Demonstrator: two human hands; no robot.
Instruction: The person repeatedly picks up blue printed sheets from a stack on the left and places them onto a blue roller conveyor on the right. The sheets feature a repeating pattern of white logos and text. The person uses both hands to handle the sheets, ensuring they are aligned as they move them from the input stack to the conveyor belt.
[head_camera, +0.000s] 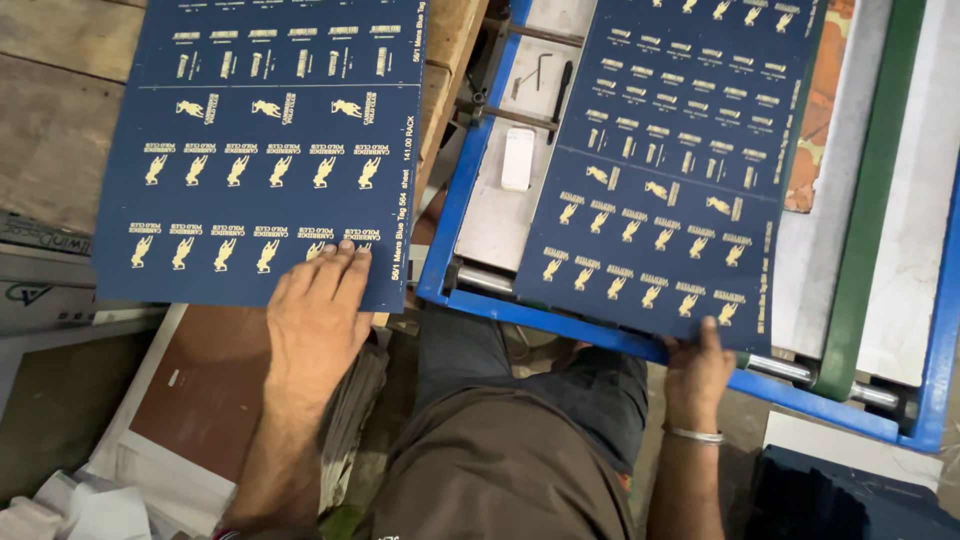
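Two dark blue printed sheets carry rows of small gold figures and labels. The left sheet (265, 140) lies flat on a worn wooden worktop (55, 110), its near edge overhanging the worktop's front edge. The right sheet (665, 170) rests slanted across a blue metal frame (470, 190), its near edge reaching the frame's front rail.

The left hand (315, 320) lies palm down, fingers stretched out and close together, fingertips pressing on the near right corner of the left sheet; it grips nothing, only rests on top. The right hand (697, 375) pinches the near edge of the right sheet close to its right corner, thumb on top and the other fingers hidden beneath. A metal bangle (697, 435) circles that wrist.

Inside the frame, on a pale plate (500, 215) beside the right sheet, sit a small white block (518, 158), a black pen (561, 92) and a hex key (540, 70). A green bar (870, 200) runs along the frame's right part. Below the worktop lie a brown board (205, 385) and loose papers (70, 505). A stack of dark sheets (850, 495) sits at the lower right.
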